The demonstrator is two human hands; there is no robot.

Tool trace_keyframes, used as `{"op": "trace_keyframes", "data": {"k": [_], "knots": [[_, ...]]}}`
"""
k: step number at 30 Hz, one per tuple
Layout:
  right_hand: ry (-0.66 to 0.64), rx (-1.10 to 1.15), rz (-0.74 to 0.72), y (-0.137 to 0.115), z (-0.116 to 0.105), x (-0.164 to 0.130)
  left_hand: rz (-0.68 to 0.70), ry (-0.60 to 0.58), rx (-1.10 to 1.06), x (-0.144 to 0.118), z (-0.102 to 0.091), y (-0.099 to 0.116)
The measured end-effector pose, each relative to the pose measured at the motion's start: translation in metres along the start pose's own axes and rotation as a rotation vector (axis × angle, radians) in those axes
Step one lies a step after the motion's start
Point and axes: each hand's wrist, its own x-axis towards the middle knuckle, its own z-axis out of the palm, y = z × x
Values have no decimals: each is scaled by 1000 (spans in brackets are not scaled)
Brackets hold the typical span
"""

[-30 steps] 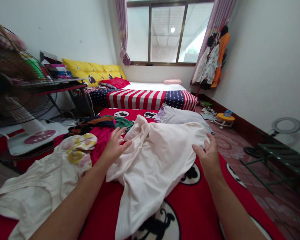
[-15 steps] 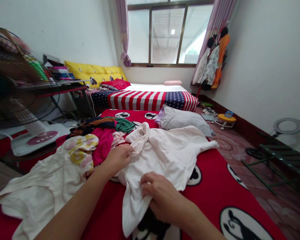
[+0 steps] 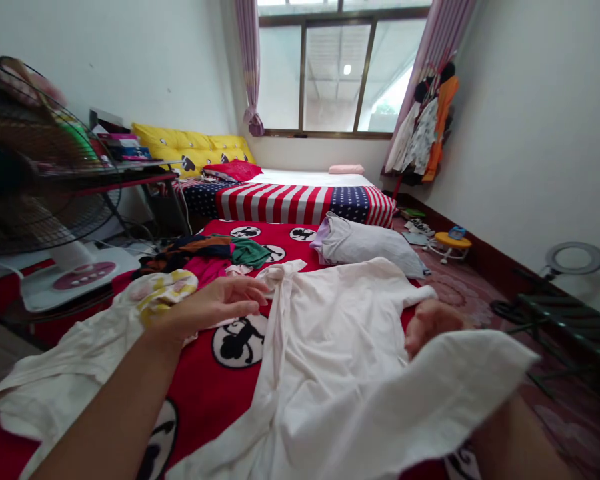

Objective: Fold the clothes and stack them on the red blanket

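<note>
Lying lengthwise away from camera: white garment (image 3: 340, 333); left hand (image 3: 215, 303) spread flat, right hand (image 3: 427, 323) gripping hem.

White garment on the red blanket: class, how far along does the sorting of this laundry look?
Done: one pale bundle lies rolled beyond it.
In hand: the white garment is spread flat; the right hand lifts its near edge, and the left hand is open, touching its left side.
Left: the mixed pile of coloured clothes and a cream garment lie loose.
</note>
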Motion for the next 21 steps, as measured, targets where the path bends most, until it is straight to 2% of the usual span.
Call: {"op": "trace_keyframes", "data": {"k": [3,4,5,6,8,10,12,14,16,19,20,21], "knots": [[-537,192,168,-8,6,7,223,38,261,18,33,-20],[-601,192,198,-9,9,10,277,52,381,21,44,-27],[-595,159,207,-8,14,15,306,72,509,24,53,-34],[-527,101,189,-5,18,19,310,97,629,25,61,-42],[-288,-99,91,9,28,30,276,157,798,28,68,-58],[-51,-374,-43,30,34,39,246,207,840,32,66,-73],[42,-622,-128,50,38,46,252,232,799,36,58,-84],[7,-753,-155,62,41,51,275,245,730,41,50,-88],[-34,-800,-181,64,43,52,273,263,670,43,41,-82],[-39,-787,-155,46,37,45,186,293,550,35,23,-58],[-95,-726,-115,35,32,41,147,262,490,30,16,-47],[-205,-637,-65,25,27,36,112,194,420,23,8,-36]]}}
